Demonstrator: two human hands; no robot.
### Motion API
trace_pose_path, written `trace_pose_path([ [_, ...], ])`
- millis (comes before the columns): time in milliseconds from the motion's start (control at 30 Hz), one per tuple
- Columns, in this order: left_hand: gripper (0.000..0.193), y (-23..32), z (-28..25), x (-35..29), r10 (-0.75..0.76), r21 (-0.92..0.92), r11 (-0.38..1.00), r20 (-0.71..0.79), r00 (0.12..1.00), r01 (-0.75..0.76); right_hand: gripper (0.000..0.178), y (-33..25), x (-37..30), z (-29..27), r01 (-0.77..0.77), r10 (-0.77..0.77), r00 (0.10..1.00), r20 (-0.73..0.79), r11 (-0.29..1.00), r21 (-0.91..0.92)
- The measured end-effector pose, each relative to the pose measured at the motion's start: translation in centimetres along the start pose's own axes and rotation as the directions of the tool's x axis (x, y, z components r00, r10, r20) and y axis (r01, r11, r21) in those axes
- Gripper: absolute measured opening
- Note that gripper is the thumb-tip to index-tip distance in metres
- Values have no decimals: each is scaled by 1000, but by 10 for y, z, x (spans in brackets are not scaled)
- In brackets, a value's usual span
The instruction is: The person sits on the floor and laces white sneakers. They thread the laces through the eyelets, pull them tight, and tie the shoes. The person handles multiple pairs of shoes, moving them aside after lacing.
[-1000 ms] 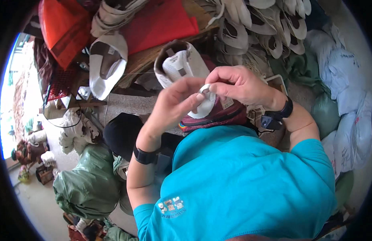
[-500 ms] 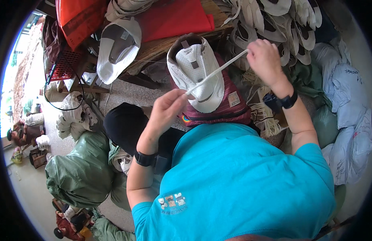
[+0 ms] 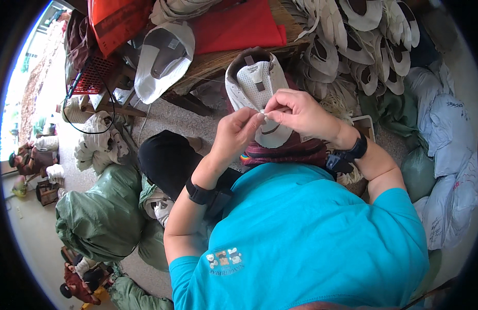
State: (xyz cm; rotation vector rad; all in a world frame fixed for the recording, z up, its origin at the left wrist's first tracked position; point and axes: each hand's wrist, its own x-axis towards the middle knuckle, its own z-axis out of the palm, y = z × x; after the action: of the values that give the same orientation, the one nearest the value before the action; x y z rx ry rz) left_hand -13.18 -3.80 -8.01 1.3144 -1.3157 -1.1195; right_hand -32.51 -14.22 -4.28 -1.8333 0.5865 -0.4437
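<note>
Partly behind the right hand [image 3: 298, 114], a white shoe upper [image 3: 253, 84].

The shoe [image 3: 253, 85] is white, with a mesh-patterned tongue and a grey-brown lining; the lace [image 3: 263, 113] is white. The bag [image 3: 301, 154] beneath is maroon and striped, with a rainbow-coloured patch at left. The shirt [image 3: 301, 222] is plain turquoise except for a small print of bears in white and brown. The trousers [image 3: 166, 160] are black. The cloth [image 3: 239, 26] is red; the table [image 3: 210, 67] is brown with wood grain. The basket [image 3: 97, 77] is red latticework. The large sack [image 3: 102, 217] is green.
</note>
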Motion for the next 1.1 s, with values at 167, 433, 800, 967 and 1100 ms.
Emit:
trace_pose_path([
  [167,22,1,-10,30,574,633,715,-289,766,-297,8,6,30,-16,220,-322,901,-290,916,-335],
  [433,38,16,-9,75,277,497,860,-267,923,-114,12,33,89,-11,66,-320,812,-489,882,-467],
  [800,10,-19,0,74,197,201,972,-431,881,-119,12,54,79,-6,69,-226,764,-604,960,-272],
  [967,7,-46,-7,84,229,72,973,-421,878,-219,11,70,87,-11,29,-159,756,-635,977,-210],
  [1100,12,-64,-15,79,51,-226,962,-395,917,-151,11,81,86,-19,85,-63,798,-599,996,8],
])
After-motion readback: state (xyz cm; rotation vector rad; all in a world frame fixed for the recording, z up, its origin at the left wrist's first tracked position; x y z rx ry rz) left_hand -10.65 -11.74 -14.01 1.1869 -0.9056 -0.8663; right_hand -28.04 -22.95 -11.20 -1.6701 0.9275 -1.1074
